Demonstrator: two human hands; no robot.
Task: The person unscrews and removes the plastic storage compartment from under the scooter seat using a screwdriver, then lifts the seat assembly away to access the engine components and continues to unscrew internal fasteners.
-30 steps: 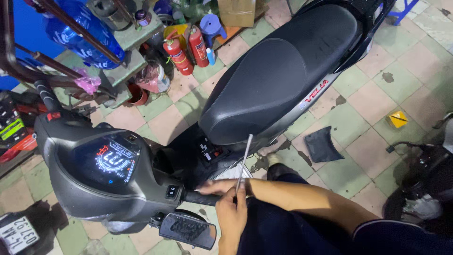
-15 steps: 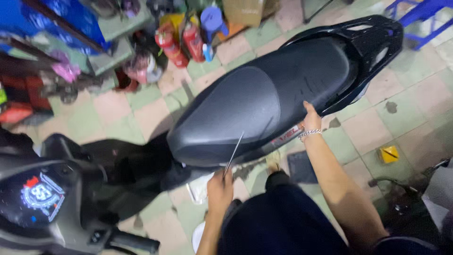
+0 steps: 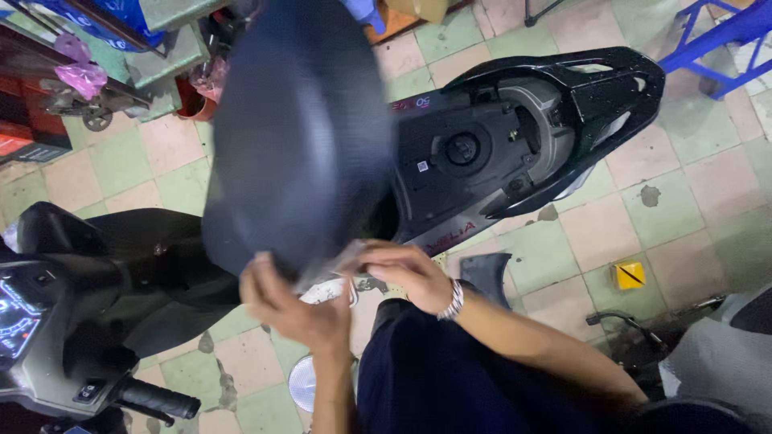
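Note:
The black scooter seat [image 3: 297,128] is tipped up toward the camera and blurred by motion. Behind it, the open under-seat compartment [image 3: 482,149] shows a round cap in its middle. My left hand [image 3: 293,309] has its fingers curled on the seat's lower edge. My right hand [image 3: 402,273], with a metal bracelet at the wrist, is close beside the left one, just under that edge. Its fingers are bent around a blurred grey piece that I cannot make out.
The scooter's handlebar and lit dashboard [image 3: 24,321] are at the lower left. A dark panel piece [image 3: 486,273] and a small yellow box [image 3: 629,275] lie on the tiled floor. There is a blue stool frame [image 3: 716,36] at the top right and shelves with clutter [image 3: 80,72] at the top left.
The seat, which lay flat, is now swung up, and the compartment under it is exposed. My right hand has come from the seat's rear edge to beside my left hand. The thin pale strip is out of sight.

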